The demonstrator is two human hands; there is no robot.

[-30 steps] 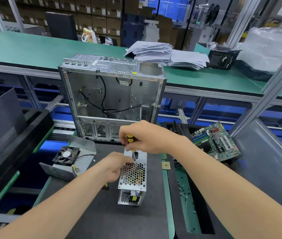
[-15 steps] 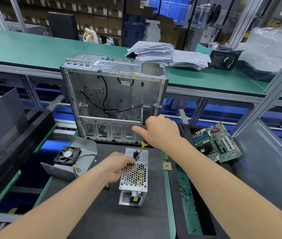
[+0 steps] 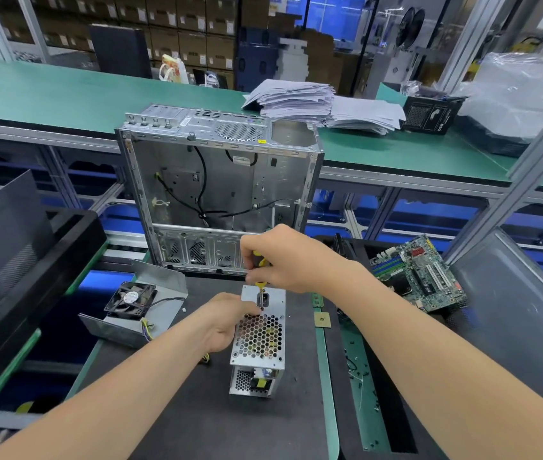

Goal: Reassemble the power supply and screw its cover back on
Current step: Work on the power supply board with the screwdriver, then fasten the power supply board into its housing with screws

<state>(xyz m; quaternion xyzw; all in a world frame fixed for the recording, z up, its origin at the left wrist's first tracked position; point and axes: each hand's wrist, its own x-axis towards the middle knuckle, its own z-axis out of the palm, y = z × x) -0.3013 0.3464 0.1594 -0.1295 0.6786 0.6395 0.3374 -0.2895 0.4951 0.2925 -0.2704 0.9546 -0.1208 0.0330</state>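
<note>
Head view: silver power supply point(image 3: 252, 384), honeycomb cover point(image 3: 260, 338) up; left hand point(image 3: 222, 322) fingers gripping side; right hand point(image 3: 286, 260) fingers pinching screwdriver point(image 3: 259, 284).

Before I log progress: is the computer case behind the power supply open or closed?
Open. The computer case stands upright with no side panel; its bare interior and black cables show.
</note>
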